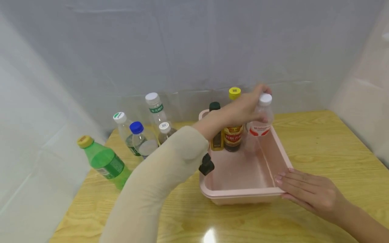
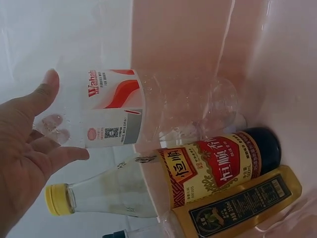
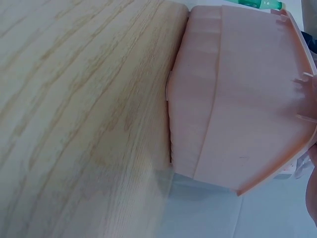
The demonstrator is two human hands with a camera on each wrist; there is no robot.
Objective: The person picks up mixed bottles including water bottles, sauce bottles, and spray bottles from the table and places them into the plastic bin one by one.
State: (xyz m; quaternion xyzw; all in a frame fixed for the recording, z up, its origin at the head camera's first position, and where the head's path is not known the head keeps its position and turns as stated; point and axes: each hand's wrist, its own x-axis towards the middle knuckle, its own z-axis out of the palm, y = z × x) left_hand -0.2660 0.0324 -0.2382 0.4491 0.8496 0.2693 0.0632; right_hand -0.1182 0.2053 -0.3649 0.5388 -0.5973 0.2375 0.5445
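Observation:
My left hand [image 1: 247,106] reaches over the pink plastic bin [image 1: 240,193] and holds a clear plastic water bottle [image 1: 262,126] by its upper part. That bottle has a white cap and a red and white label [image 2: 114,106]; it stands upright inside the bin's far right corner. Beside it in the bin are a yellow-capped sauce bottle [image 1: 233,136] and a dark-capped bottle of yellow liquid [image 1: 217,143]. My right hand [image 1: 316,192] rests with straight fingers over the bin's near right rim, fingertips on the inner wall.
Left of the bin stand a green soda bottle [image 1: 106,163], a blue-capped bottle [image 1: 144,141] and several white-capped bottles, one of them tall [image 1: 156,109]. A black object [image 1: 206,165] shows by my left sleeve. The wooden table [image 1: 322,141] ends at a draped back wall.

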